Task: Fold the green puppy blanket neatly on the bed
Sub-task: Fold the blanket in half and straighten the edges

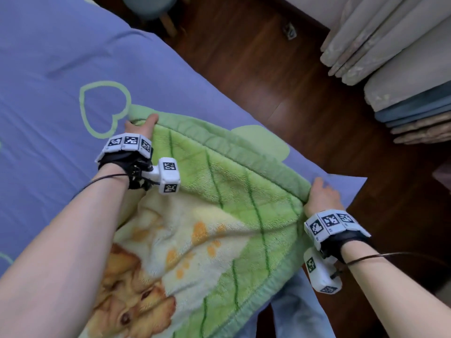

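Closest to me, my left forearm (pixel 61 240) crosses the purple bed (pixel 48 69) toward my left hand (pixel 140 128). Its fingers curl over the far folded edge of the green puppy blanket (pixel 219 191), thumb on top, just beside a pale green heart outline (pixel 105 108) printed on the sheet. A white band (pixel 129 142) around that wrist carries black-and-white coded squares; any lettering on it is too small for me to read. The blanket lies on the bed between my hands, folded over along its far edge, its puppy print (pixel 127 289) near me at the lower left. My right hand (pixel 322 195) grips the same folded edge at its right end, near the bed's corner, with a matching coded band (pixel 329 222) at the wrist. My hands are well apart, each clamped on the blanket.
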